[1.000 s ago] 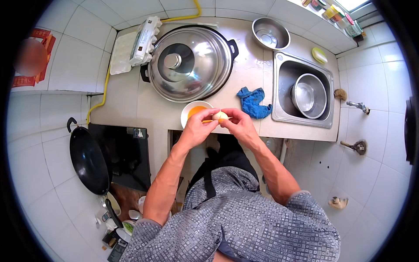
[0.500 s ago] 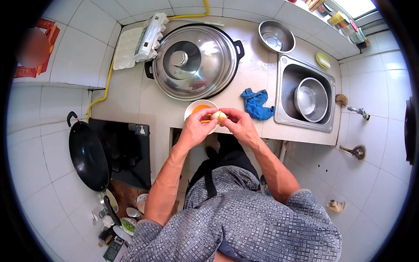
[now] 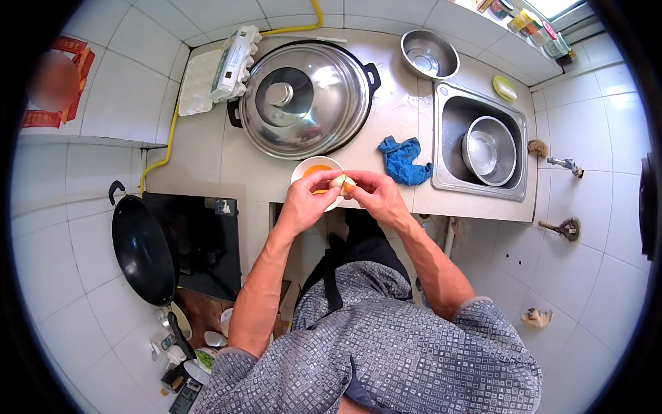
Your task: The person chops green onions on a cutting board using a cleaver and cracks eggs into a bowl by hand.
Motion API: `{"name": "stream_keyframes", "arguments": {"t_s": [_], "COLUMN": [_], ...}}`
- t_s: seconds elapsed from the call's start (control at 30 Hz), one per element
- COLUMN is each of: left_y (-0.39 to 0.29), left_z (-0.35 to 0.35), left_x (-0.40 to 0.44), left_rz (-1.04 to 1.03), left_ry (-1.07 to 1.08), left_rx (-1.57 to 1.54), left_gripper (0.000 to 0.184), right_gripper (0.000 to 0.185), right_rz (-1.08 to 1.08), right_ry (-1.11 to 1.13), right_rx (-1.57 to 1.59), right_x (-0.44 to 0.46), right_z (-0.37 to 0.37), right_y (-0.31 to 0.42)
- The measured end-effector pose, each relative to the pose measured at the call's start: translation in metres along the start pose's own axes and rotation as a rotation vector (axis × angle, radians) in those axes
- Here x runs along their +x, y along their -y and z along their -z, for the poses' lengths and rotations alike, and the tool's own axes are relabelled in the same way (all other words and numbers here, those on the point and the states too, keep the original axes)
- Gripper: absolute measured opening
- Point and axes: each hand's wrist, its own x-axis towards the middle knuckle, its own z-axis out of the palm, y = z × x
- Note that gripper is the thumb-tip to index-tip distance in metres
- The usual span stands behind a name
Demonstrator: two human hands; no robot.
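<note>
A pale, cracked egg shell (image 3: 341,183) is pinched between the fingertips of both hands, over the near right side of a white bowl (image 3: 301,168). Orange-yellow egg (image 3: 316,170) lies inside that bowl. My left hand (image 3: 309,200) grips the shell from the left, its fingers covering part of the bowl. From the right, my right hand (image 3: 376,195) has thumb and fingers closed on the same shell. Whether anything remains inside the shell is too small to tell.
A large lidded pan (image 3: 303,100) stands behind the bowl, with egg cartons (image 3: 231,65) to its left. Rightward lie a blue cloth (image 3: 403,161), a sink (image 3: 441,138) holding a metal bowl (image 3: 488,150), and another metal bowl (image 3: 429,55). A black wok (image 3: 143,250) is at left.
The camera view has shifted slightly. Both hands stay on the shell above the bowl, and the crack between its two parts looks a little wider.
</note>
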Motion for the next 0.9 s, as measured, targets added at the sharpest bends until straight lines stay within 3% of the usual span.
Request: {"name": "stream_keyframes", "arguments": {"t_s": [0.33,0.9], "left_y": [0.006,0.007], "left_z": [0.018,0.034], "left_x": [-0.01,-0.011], "left_rz": [0.011,-0.012], "left_ry": [-0.025,-0.038], "left_rx": [-0.005,-0.232], "left_gripper": [0.035,0.034], "right_gripper": [0.039,0.042], "right_rz": [-0.053,-0.079], "right_ry": [-0.002,0.027], "right_rx": [-0.092,0.042], "right_x": [0.003,0.014], "right_z": [-0.012,-0.015], "right_y": [0.007,-0.003]}}
